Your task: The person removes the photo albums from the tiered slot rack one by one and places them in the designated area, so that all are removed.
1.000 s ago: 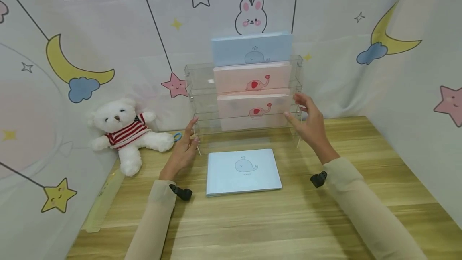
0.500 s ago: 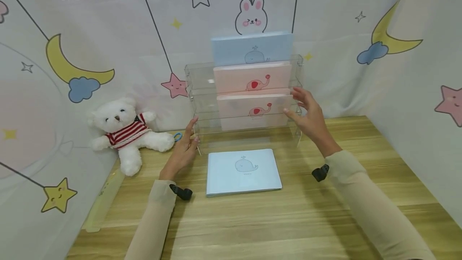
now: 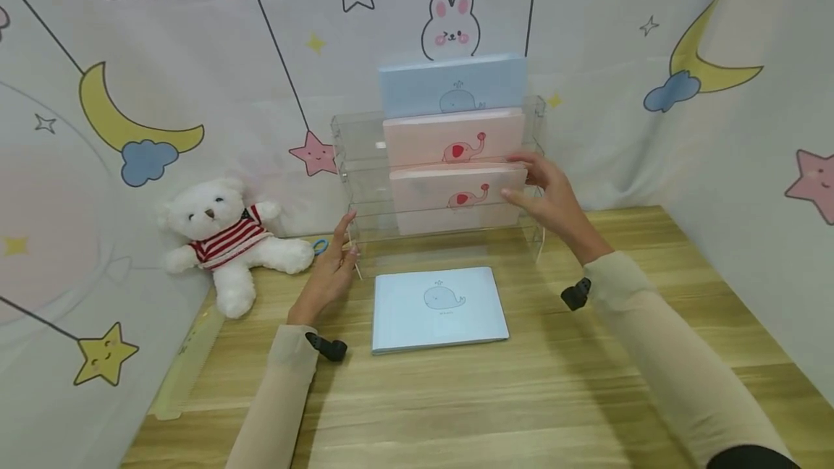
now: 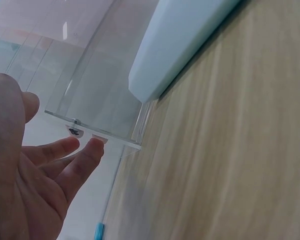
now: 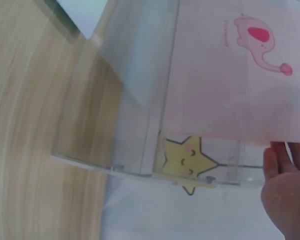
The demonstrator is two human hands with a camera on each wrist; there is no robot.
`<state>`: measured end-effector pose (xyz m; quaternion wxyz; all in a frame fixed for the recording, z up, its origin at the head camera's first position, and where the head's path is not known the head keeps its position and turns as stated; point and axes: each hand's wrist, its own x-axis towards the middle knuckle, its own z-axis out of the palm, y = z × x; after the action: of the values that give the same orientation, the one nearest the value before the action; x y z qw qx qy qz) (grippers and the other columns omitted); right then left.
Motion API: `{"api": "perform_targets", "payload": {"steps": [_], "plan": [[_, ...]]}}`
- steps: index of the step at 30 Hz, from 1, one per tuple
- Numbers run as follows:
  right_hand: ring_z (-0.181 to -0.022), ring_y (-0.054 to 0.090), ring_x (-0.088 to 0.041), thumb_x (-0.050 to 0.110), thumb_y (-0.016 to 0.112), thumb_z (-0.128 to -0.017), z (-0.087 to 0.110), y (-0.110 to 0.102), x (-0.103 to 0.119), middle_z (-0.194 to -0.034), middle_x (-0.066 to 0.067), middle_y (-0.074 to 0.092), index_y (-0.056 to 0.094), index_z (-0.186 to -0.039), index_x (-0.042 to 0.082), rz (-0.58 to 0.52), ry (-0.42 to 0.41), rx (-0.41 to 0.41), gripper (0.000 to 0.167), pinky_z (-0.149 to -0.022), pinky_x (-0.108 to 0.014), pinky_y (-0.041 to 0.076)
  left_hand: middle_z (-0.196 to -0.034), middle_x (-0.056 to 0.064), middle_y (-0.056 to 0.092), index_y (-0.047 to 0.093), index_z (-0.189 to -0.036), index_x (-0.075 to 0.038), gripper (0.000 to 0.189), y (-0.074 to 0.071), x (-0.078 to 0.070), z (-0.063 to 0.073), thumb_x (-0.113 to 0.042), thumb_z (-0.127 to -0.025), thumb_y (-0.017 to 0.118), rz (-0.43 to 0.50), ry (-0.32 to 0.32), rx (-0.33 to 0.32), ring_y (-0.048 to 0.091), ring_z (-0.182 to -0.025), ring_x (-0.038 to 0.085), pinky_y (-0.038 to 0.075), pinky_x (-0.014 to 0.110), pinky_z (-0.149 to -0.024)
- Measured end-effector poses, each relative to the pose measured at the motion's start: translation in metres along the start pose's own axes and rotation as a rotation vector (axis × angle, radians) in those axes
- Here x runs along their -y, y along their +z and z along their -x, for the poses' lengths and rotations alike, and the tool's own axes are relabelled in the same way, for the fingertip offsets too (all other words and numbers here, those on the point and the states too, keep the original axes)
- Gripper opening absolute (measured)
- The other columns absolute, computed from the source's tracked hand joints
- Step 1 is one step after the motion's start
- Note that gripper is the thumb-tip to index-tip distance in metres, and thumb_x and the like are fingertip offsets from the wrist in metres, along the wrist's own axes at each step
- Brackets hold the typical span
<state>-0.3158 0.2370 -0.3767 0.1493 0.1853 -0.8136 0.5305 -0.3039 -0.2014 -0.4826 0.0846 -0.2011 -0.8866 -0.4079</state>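
Note:
A clear acrylic tiered rack (image 3: 368, 226) stands upright on the table. In its front tier is a pink booklet (image 3: 423, 197) with a red elephant. My right hand (image 3: 554, 194) is at this booklet's right edge, thumb in front and fingers behind its upper corner. In the right wrist view the fingers (image 5: 285, 157) slip behind the pink cover. On the other side, my left hand (image 3: 331, 277) rests extended fingertips against the rack's left side panel, seen close up in the left wrist view. A pale blue whale booklet (image 3: 439, 320) lies flat before the rack.
Higher tiers hold another pink elephant booklet (image 3: 417, 137) and a blue whale booklet (image 3: 413, 89). A white teddy bear (image 3: 228, 241) in a striped shirt sits at the left, above a pale yellow comb (image 3: 189, 364). A printed cloth (image 3: 606, 143) hangs behind the rack.
My right hand has moved left from the rack's right side onto the front pink booklet's right edge. The left hand has stayed against the rack.

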Motion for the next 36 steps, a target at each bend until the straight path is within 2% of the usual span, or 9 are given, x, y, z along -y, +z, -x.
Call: {"api": "perform_targets", "payload": {"steps": [2, 4, 10, 16, 19, 22, 27, 31, 36], "plan": [[-0.112, 0.067, -0.020, 0.016, 0.078, -0.099, -0.005, 0.000, 0.001, -0.140, -0.012, 0.070, 0.063, -0.148, 0.019, -0.036, 0.004, 0.010, 0.052, -0.094, -0.027, 0.056, -0.149, 0.036, 0.057, 0.013, -0.172, -0.038, 0.067, 0.000, 0.000, 0.000, -0.019, -0.116, 0.044, 0.012, -0.001, 0.000, 0.067, -0.130, 0.051, 0.049, 0.071, -0.108], [-0.104, 0.069, -0.017, 0.015, 0.078, -0.099, -0.009, 0.001, 0.002, -0.137, -0.009, 0.070, 0.067, -0.144, 0.016, -0.086, 0.010, 0.023, 0.046, -0.085, -0.023, 0.058, -0.149, 0.036, 0.058, 0.013, -0.172, -0.039, 0.067, 0.000, 0.000, -0.001, -0.019, -0.116, 0.044, 0.020, -0.002, 0.001, 0.065, -0.133, 0.052, 0.048, 0.071, -0.109], [-0.099, 0.077, -0.009, 0.007, 0.076, -0.100, -0.015, 0.007, -0.001, -0.128, 0.006, 0.074, 0.075, -0.132, 0.008, -0.261, 0.026, 0.045, 0.032, -0.084, -0.023, 0.061, -0.148, 0.034, 0.060, 0.013, -0.172, -0.038, 0.067, -0.001, -0.001, -0.002, -0.018, -0.116, 0.044, 0.026, -0.008, 0.006, 0.059, -0.141, 0.053, 0.046, 0.072, -0.112], [-0.098, 0.076, -0.005, 0.000, 0.076, -0.098, -0.016, 0.017, -0.006, -0.124, 0.011, 0.077, 0.082, -0.116, 0.007, -0.410, 0.064, -0.017, 0.020, -0.080, -0.017, 0.059, -0.144, 0.033, 0.064, 0.013, -0.172, -0.037, 0.067, -0.001, -0.001, -0.001, -0.017, -0.116, 0.044, 0.013, -0.005, 0.004, 0.056, -0.143, 0.053, 0.046, 0.072, -0.112], [-0.092, 0.069, -0.003, 0.000, 0.078, -0.096, -0.015, 0.020, -0.006, -0.122, 0.013, 0.077, 0.084, -0.112, 0.010, -0.382, 0.076, -0.064, 0.019, -0.070, -0.013, 0.052, -0.137, 0.032, 0.068, 0.013, -0.172, -0.037, 0.067, -0.002, -0.001, -0.001, -0.019, -0.116, 0.044, -0.002, -0.001, 0.002, 0.057, -0.142, 0.053, 0.045, 0.073, -0.111], [-0.089, 0.064, -0.005, 0.000, 0.079, -0.095, -0.015, 0.022, -0.007, -0.119, 0.014, 0.077, 0.083, -0.113, 0.006, -0.350, 0.079, -0.092, 0.019, -0.064, -0.014, 0.047, -0.134, 0.031, 0.070, 0.013, -0.172, -0.039, 0.066, -0.002, -0.001, -0.001, -0.020, -0.116, 0.044, -0.016, 0.000, 0.002, 0.057, -0.141, 0.052, 0.045, 0.073, -0.112], [-0.093, 0.067, -0.002, -0.001, 0.079, -0.094, -0.016, 0.025, -0.010, -0.117, 0.015, 0.077, 0.083, -0.112, 0.005, -0.331, 0.092, -0.114, 0.019, -0.067, -0.013, 0.050, -0.135, 0.031, 0.069, 0.013, -0.172, -0.039, 0.067, -0.001, 0.000, 0.000, -0.018, -0.116, 0.044, -0.009, -0.012, 0.007, 0.057, -0.142, 0.051, 0.044, 0.073, -0.112], [-0.102, 0.071, -0.002, -0.001, 0.079, -0.095, -0.016, 0.028, -0.007, -0.117, 0.017, 0.077, 0.085, -0.109, 0.010, -0.320, 0.120, -0.148, 0.020, -0.074, -0.015, 0.055, -0.134, 0.032, 0.069, 0.013, -0.171, -0.039, 0.067, -0.002, 0.000, 0.001, -0.018, -0.115, 0.044, -0.011, -0.020, 0.005, 0.057, -0.141, 0.051, 0.045, 0.073, -0.112], [-0.111, 0.070, -0.005, -0.002, 0.079, -0.094, -0.018, 0.034, -0.002, -0.114, 0.016, 0.079, 0.084, -0.108, 0.010, -0.294, 0.133, -0.223, 0.020, -0.082, -0.017, 0.057, -0.143, 0.033, 0.063, 0.012, -0.171, -0.041, 0.067, -0.002, -0.002, 0.001, -0.020, -0.116, 0.044, -0.003, -0.030, 0.009, 0.059, -0.139, 0.051, 0.045, 0.072, -0.111]]}}
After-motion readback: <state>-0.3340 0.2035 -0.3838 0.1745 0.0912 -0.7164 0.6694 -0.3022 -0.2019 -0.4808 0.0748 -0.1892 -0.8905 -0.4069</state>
